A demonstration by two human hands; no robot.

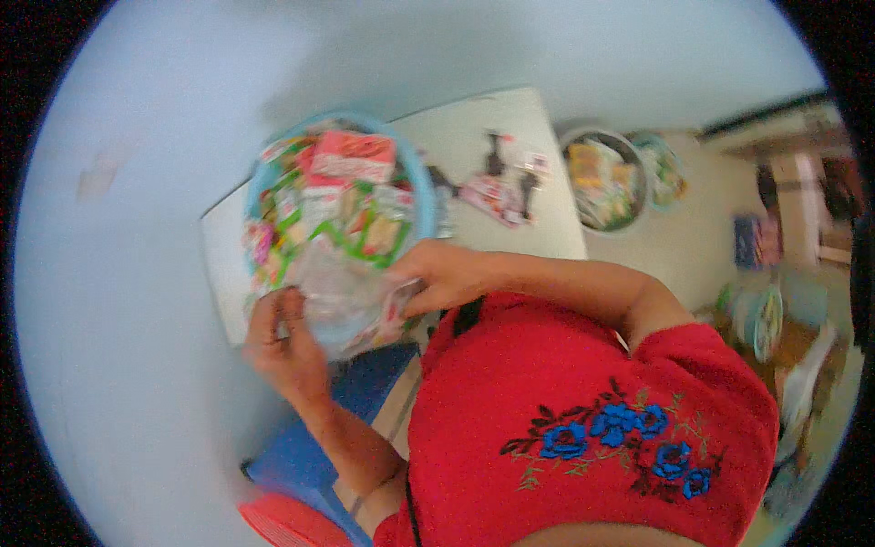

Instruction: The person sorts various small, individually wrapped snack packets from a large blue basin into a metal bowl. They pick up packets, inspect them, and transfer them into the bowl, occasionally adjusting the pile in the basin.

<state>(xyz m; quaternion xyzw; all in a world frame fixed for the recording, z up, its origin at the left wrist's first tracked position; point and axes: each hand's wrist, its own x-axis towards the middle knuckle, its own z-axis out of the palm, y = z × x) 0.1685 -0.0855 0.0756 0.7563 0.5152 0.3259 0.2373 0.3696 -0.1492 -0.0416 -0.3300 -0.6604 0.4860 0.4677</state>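
A clear plastic bag (335,280) spans the space between my two hands, over the near side of a light blue round basin (425,198). My left hand (287,345) pinches its left edge between thumb and fingers. At the other side my right hand (441,273) grips the bag, where red and white print shows by the fingertips. Packets with green edges (379,236) fill much of the basin. On top of them, toward the back, rests a red and white packet (354,156). Motion blur hides the finer detail.
The basin stands on a white table (492,116) against a pale blue wall (171,102). Scissors-like dark-handled tools (495,154) and a pink packet (492,198) lie right of it. Beyond are a round container of packets (601,181), a blue stool or chair (294,451) and a red object (290,519).
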